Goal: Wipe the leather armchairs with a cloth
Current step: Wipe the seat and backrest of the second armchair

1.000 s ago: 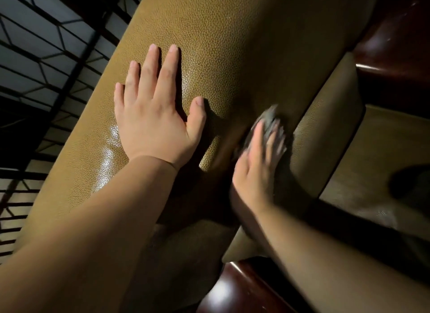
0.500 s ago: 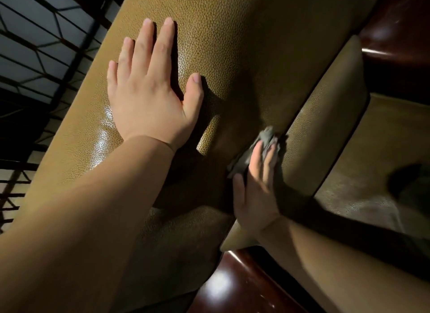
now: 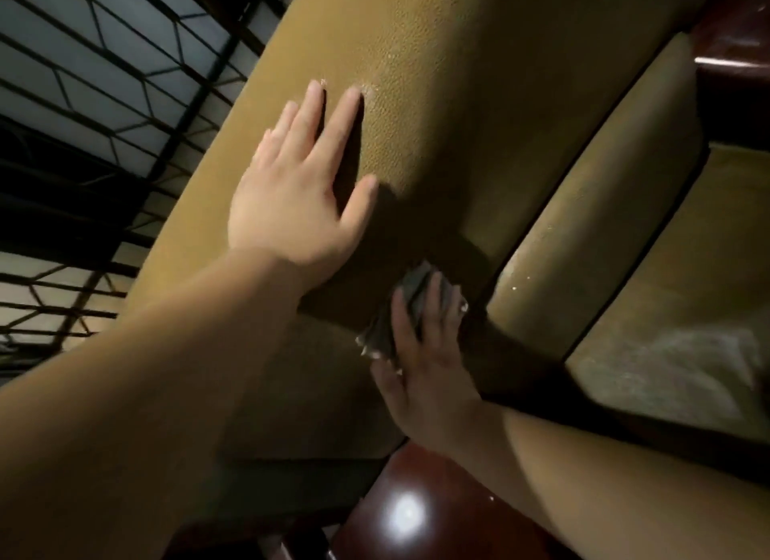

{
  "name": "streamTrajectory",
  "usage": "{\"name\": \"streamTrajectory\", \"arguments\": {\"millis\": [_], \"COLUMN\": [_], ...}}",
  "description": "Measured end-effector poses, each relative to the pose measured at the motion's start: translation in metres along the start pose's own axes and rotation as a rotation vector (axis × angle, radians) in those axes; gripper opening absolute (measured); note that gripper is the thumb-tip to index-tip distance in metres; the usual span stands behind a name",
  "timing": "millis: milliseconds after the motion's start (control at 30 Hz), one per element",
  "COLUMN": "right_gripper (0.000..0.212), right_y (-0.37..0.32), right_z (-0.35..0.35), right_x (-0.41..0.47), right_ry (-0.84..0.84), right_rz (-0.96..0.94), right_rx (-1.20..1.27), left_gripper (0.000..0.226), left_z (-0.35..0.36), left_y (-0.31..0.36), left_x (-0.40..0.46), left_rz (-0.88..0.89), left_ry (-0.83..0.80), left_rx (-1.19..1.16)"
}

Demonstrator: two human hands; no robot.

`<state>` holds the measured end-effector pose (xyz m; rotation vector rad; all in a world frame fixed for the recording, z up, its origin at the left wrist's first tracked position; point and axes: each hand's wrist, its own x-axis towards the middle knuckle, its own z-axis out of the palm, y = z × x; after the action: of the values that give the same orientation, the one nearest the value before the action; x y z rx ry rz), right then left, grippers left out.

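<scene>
A person is leaning over a tan leather armchair [image 3: 437, 101], seen from a camera on their head that is looking down along both bare forearms. The chair's pebbled leather back is filling the middle of the view, running diagonally from the lower left to the upper right.

The left hand [image 3: 296, 197] is lying flat on the chair back with its fingers straight and slightly spread, palm pressing against the leather and grasping nothing. It is casting a dark shadow to its right.

The right hand [image 3: 425, 351] is lower and to the right, in shadow, pressing a small grey cloth [image 3: 410, 299] against the lower part of the chair back, close to the crease where the back is meeting a padded side cushion [image 3: 596, 209]. Its fingers are lying over the cloth, with the bunched fabric showing between and beside them. The picture is blurred here, so the exact grip is hard to make out.

A glossy dark red wooden armrest [image 3: 400, 513] is sitting at the bottom edge, just under the right wrist, with a bright spot of light reflecting on it. The seat cushion [image 3: 683, 343] is showing at the right. A dark metal window grille [image 3: 104, 101] is filling the upper left.
</scene>
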<state>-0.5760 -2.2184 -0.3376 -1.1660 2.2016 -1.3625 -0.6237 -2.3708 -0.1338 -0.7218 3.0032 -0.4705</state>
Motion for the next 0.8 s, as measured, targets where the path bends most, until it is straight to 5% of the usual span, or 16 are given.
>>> {"name": "streamTrajectory", "arguments": {"millis": [67, 167, 267, 333, 400, 500, 700, 800], "right_gripper": [0.073, 0.072, 0.072, 0.066, 0.069, 0.073, 0.061, 0.06], "right_y": [-0.007, -0.007, -0.018, -0.045, -0.07, -0.061, -0.063, -0.073], "right_z": [-0.008, -0.055, -0.068, -0.027, 0.016, 0.025, -0.033, 0.001], "right_x": [0.026, 0.136, 0.169, 0.113, 0.032, 0.002, 0.122, 0.078], "right_ry": [0.092, 0.443, 0.584, 0.518, 0.262, 0.139, 0.532, 0.458], "right_rz": [-0.042, 0.242, 0.417, 0.12, -0.172, -0.354, -0.077, -0.13], "right_rx": [-0.023, 0.069, 0.163, 0.098, 0.03, -0.08, 0.058, 0.1], "left_gripper": [0.075, 0.074, 0.073, 0.073, 0.072, 0.072, 0.075, 0.076], "left_z": [-0.006, 0.001, 0.018, 0.023, 0.026, 0.028, 0.036, 0.038], "left_y": [-0.035, -0.062, -0.058, -0.057, -0.061, -0.061, -0.064, -0.064], "left_x": [-0.061, -0.114, -0.116, -0.116, -0.118, -0.118, -0.121, -0.123], "left_rz": [0.027, -0.009, -0.031, -0.027, -0.022, -0.03, -0.028, -0.024], "left_ry": [-0.053, -0.057, 0.017, 0.066, 0.112, 0.148, 0.207, 0.198], "left_rx": [0.014, 0.016, 0.062, 0.069, 0.068, 0.068, 0.068, 0.079]}}
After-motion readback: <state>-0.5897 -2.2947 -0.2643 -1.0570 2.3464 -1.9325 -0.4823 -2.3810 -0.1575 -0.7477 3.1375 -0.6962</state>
